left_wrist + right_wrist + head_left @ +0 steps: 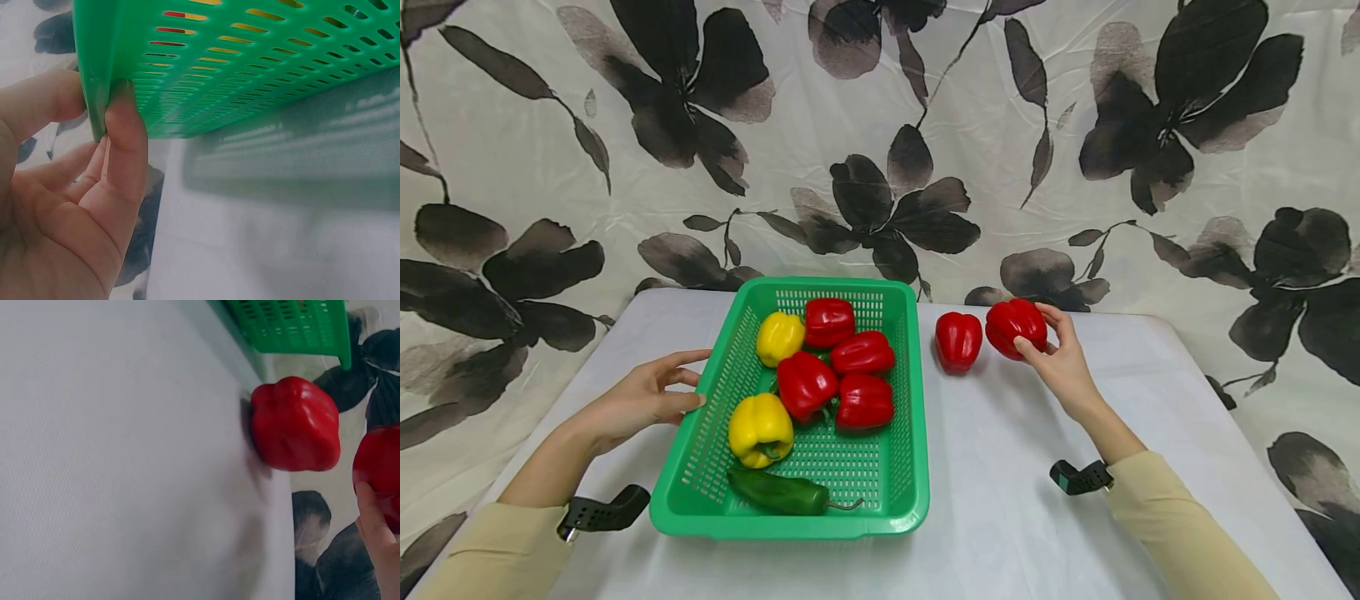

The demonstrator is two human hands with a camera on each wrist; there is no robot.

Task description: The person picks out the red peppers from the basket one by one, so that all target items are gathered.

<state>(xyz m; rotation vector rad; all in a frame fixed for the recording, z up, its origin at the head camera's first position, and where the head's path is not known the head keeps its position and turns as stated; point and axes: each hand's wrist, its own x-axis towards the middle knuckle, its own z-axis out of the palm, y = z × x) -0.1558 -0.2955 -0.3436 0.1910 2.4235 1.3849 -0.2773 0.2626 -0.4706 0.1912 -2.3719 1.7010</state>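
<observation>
- Head view: gripping a glossy, lobed red pepper [1011, 325] with the right hand [1063, 360], holding it above the table's [992, 508] far side, just right of a second pepper [958, 342].
- Pinching the green basket's [920, 400] rim with the left hand [632, 404].
- Seeing four other reds [806, 386], two yellows [756, 425] and a green chilli [782, 492] inside.
- Working at a white table before a pale, dark-flowered cloth [992, 179].
</observation>
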